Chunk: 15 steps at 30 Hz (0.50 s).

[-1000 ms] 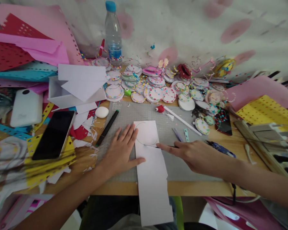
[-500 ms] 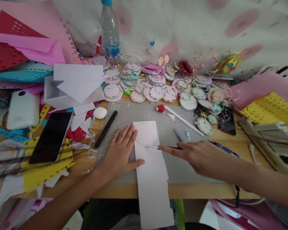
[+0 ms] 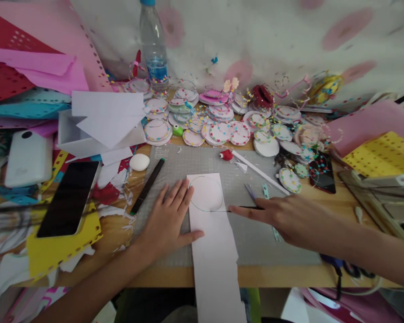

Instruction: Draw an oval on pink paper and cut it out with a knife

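A long white paper strip (image 3: 213, 251) lies on the grey cutting mat (image 3: 175, 161) and hangs over the table's front edge. Near its top is a thin drawn circle (image 3: 207, 194), with a line just under it. My left hand (image 3: 170, 215) lies flat with spread fingers, its fingertips and thumb on the strip's left edge. At the strip's right side, my right hand (image 3: 274, 213) grips a thin dark tool (image 3: 245, 207), index finger stretched along it. The tool's tip is too fine to make out.
Left: black marker (image 3: 148, 186), white egg-shaped object (image 3: 139, 162), phone (image 3: 69, 197), paper scraps. Behind: water bottle (image 3: 154, 54) and stacks of decorated paper discs (image 3: 218, 132). Right: white stick (image 3: 259, 170) with a red end, second phone (image 3: 323, 172).
My right hand has shifted slightly right, its index fingertip now beyond the strip's right edge. The left hand stays on the paper. The view has tilted a little.
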Each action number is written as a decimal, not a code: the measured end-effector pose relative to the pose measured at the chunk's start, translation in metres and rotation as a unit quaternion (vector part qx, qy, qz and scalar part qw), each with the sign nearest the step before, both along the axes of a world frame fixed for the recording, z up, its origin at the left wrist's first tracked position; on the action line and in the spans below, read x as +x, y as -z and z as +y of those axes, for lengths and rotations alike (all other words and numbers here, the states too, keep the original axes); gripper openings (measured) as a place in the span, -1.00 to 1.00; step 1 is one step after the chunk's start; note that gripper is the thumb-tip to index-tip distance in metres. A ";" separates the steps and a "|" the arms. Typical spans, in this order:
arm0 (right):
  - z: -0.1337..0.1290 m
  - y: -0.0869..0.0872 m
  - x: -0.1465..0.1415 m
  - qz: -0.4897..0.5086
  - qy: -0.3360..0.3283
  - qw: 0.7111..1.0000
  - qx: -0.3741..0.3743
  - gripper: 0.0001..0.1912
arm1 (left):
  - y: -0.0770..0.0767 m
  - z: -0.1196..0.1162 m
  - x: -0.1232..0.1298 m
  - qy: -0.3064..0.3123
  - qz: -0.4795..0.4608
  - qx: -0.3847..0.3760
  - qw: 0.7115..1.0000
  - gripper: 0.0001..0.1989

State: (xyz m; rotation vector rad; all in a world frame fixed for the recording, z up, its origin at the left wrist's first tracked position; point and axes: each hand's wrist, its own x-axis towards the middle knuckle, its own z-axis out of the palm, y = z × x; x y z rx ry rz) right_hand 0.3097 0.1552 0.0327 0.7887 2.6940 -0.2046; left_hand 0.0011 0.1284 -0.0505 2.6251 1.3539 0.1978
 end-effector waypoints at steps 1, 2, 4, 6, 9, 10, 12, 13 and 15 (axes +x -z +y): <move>0.000 0.000 0.000 -0.003 0.001 1.000 0.002 0.13 | 0.000 0.000 0.000 0.001 -0.001 0.002 1.000 -0.03; -0.001 0.000 -0.001 -0.006 0.003 1.000 0.004 0.13 | 0.000 0.000 0.000 0.001 -0.001 0.003 1.000 -0.03; -0.001 -0.004 -0.002 -0.009 0.015 1.000 -0.004 0.11 | -0.001 -0.001 0.000 0.002 -0.001 0.005 1.000 -0.03; 0.001 -0.011 0.000 -0.025 0.034 0.998 -0.035 0.05 | -0.001 -0.002 0.000 0.002 0.000 0.006 1.000 -0.03; 0.005 -0.030 0.014 -0.018 0.101 0.991 -0.081 -0.19 | 0.001 -0.002 -0.002 0.005 0.000 0.011 1.000 -0.04; 0.005 -0.036 0.021 0.012 0.134 0.987 -0.082 -0.29 | 0.001 -0.002 -0.002 0.006 -0.002 0.014 1.000 -0.04; 0.002 -0.049 0.036 0.091 0.212 0.971 -0.064 -0.40 | 0.000 -0.003 -0.002 0.003 -0.006 0.023 1.000 -0.03; -0.001 -0.053 0.041 0.125 0.251 0.959 -0.050 -0.41 | -0.002 -0.005 0.000 -0.009 -0.008 0.028 1.000 -0.03; -0.010 -0.059 0.047 0.156 0.311 0.937 -0.025 -0.40 | -0.010 -0.014 0.009 -0.071 -0.009 0.030 0.997 -0.04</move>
